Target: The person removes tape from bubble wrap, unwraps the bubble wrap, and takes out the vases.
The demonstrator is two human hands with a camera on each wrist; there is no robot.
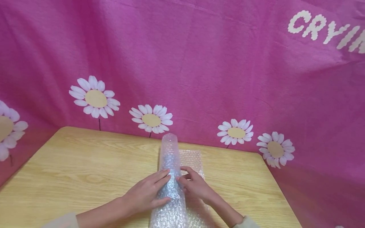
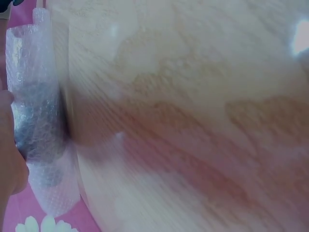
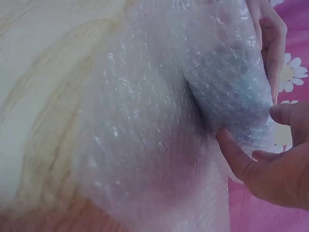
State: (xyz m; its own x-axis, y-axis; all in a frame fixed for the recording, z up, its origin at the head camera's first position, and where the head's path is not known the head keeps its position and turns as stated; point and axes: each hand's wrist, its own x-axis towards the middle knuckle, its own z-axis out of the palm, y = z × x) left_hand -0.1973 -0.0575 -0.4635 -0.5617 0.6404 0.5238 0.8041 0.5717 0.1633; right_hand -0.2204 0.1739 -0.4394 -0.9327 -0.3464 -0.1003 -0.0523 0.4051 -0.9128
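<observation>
A long roll of bubble wrap (image 1: 171,190) lies lengthwise on the table, its far end near the back edge. Through the layers shows a bluish-grey thing (image 3: 231,92), its kind hidden by the wrap. My left hand (image 1: 148,191) rests on the roll's left side, fingers extended across it. On the right side, my right hand (image 1: 195,185) touches the roll with thumb and forefinger spread apart. In the right wrist view, this forefinger (image 3: 234,154) reaches the roll's lower side. A flat length of bubble wrap (image 1: 192,156) extends to the right from under the roll.
The wooden-patterned table (image 1: 85,164) has rounded back corners. Behind it hangs a pink cloth (image 1: 194,69) printed with white daisies and letters, which also runs along both sides.
</observation>
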